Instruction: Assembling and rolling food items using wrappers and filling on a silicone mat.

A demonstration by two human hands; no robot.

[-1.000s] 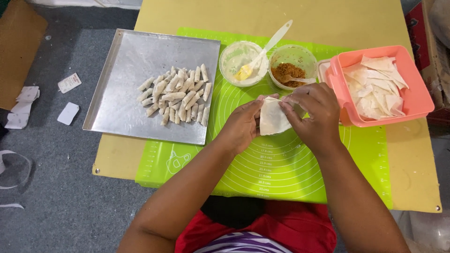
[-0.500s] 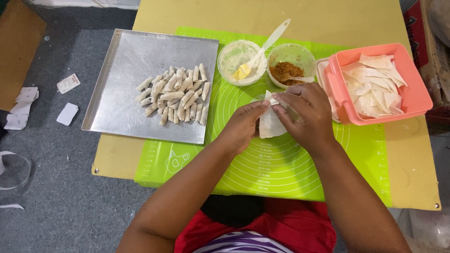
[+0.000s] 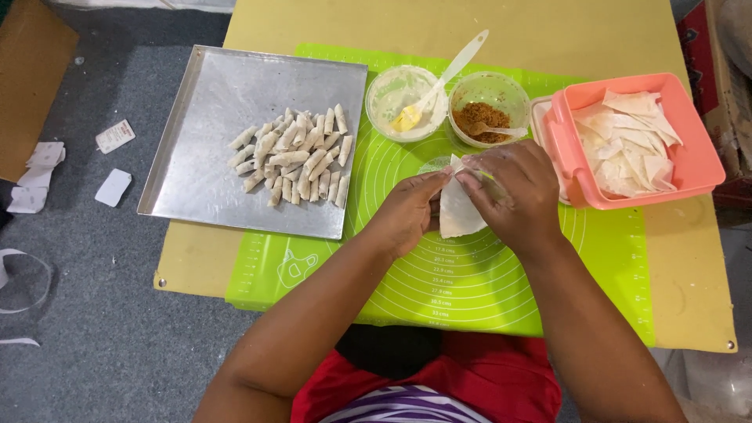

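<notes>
Folding a thin pastry wrapper point(image 3: 460, 211) over the green silicone mat point(image 3: 501, 282), which lies on a yellow table point(image 3: 548, 31). Both hands pinch the wrapper: left hand point(image 3: 407, 211) grips its left edge with thumb and fingertips, right hand point(image 3: 513, 192) curls over the top right part and presses it down. The wrapper sits mid-mat, just below the two bowls, lower half hanging free and flat.

To do the fold well, judging from this: keep the edges lined up, roll tight so no filling slips out, hold fingertip pressure even so the thin sheet doesn't tear. Whether filling is already inside can't be told; the right hand hides it.

Containers, big to small:
- Steel tray point(image 3: 211, 117) on the left, partly on the mat, holds a heap of small finished rolls point(image 3: 294, 157) bunched toward its right half.
- Pink tub point(image 3: 697, 168) on the right holds a loose stack of unused wrappers point(image 3: 627, 145); a pale lid or dish edge shows tucked beside its left wall.
- Green bowl point(image 3: 462, 90) holds brown crumbly filling point(image 3: 479, 117) with a small spoon in it.
- Pale bowl point(image 3: 384, 94) to its left holds a bit of yellowish paste and a white spatula point(image 3: 442, 78) leaning out toward the top right.

Paper scraps point(image 3: 113, 186) lie on the grey floor to the left.
</notes>
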